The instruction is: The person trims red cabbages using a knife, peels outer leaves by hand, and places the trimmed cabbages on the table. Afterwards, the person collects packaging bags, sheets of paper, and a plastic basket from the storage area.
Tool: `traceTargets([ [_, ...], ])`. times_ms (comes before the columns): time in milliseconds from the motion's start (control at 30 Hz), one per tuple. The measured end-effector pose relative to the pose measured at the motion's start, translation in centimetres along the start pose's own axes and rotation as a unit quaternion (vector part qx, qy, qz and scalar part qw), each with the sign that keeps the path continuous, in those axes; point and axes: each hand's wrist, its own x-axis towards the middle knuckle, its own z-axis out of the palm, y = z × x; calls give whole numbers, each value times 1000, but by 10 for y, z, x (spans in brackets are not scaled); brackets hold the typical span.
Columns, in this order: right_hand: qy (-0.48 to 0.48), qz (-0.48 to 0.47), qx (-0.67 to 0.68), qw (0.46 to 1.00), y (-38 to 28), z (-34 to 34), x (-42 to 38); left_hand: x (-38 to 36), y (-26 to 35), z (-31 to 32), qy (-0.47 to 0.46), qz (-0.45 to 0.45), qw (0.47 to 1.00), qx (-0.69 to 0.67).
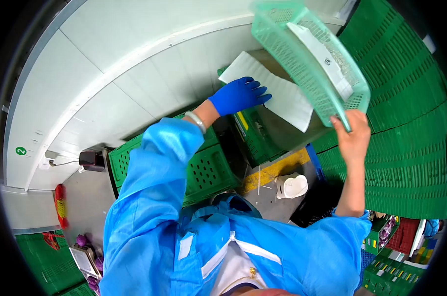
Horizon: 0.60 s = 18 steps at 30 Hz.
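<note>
Left hand, blue-gloved, lay flat and spread on the white corrugated sheet atop the green crates. Bare right hand pinched a tilted light-green basket by one corner; that thin grip could slip and dump its white contents.

Two hands, a basket and a white sheet.
Gloved left hand presses a white ridged sheet; bare right hand grips a tilted pale green basket above its fingers.

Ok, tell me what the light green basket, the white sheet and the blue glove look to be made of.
Light green basket: rigid moulded plastic, going by its fine perforated mesh walls.
White sheet: probably corrugated paper or foam padding; matte, with parallel ridges.
Blue glove on the left hand: thin nitrile or latex by its look, smooth and snug-fitting.
</note>
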Motion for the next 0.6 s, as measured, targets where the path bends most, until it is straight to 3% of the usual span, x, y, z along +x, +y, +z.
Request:
traceTargets([
  [100,-13,-29,-1,999,14,35,-22,2,10,45,-19,-52,994,-93],
  [133,-32,-26,5,999,19,47,-30,1,19,44,-50,-169,970,-166],
  [200,-100,-67,-19,993,31,75,-47,-3,48,12,-113,-393,864,-293],
  [233,-131,-89,-28,987,30,87,-52,-16,62,16,17,-519,701,-489],
  [267,-108,-94,-35,989,22,92,-52,-22,67,7,94,-533,524,-657],
  [333,-69,-113,-49,990,-6,90,-47,-27,77,-23,257,-457,82,-848],
  [367,-48,-88,-24,995,-27,83,-42,-24,82,-38,289,-457,54,-839],
  [433,11,-55,177,983,-64,96,-52,-29,93,-52,330,-449,44,-829],
  [533,-85,-93,435,892,-138,121,-68,-41,114,-60,367,-428,30,-825],
  [600,-140,-127,418,889,-170,147,-82,-58,128,-68,366,-465,69,-803],
])
